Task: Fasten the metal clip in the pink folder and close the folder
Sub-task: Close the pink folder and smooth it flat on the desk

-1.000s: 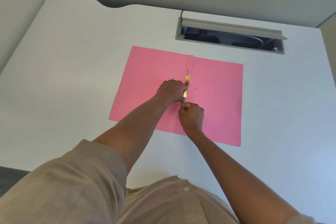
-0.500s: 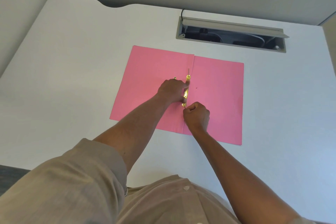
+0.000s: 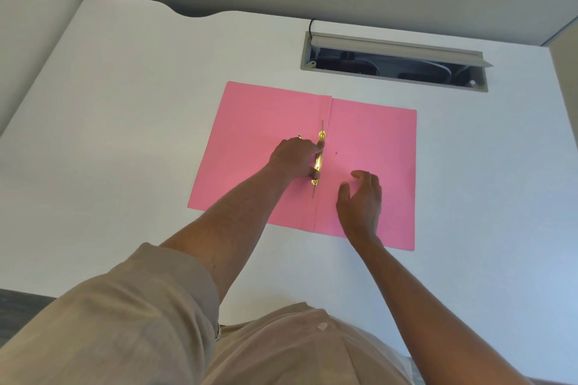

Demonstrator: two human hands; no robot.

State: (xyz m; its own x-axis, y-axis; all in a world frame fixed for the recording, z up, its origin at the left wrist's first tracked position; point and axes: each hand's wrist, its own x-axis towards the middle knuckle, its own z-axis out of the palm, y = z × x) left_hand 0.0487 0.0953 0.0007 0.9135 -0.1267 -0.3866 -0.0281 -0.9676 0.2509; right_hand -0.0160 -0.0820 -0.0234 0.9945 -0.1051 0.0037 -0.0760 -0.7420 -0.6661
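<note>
Seemingly mid-fastening: pressing metal clip (image 3: 318,164) along the fold of pink folder (image 3: 375,141) with left hand (image 3: 294,158), right hand (image 3: 361,200) hovering relaxed and empty, folder lying open on desk (image 3: 140,134), not yet closed.

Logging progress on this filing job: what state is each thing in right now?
Pink folder, open, lying flat.
Metal clip, flat along the fold, pressed down.
Left hand, fingers pressing the clip.
Right hand, open, empty, over the right leaf.
Cable hatch, lid raised.

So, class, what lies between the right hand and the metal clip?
Only bare pink folder surface lies there, shown in the head view.
</note>
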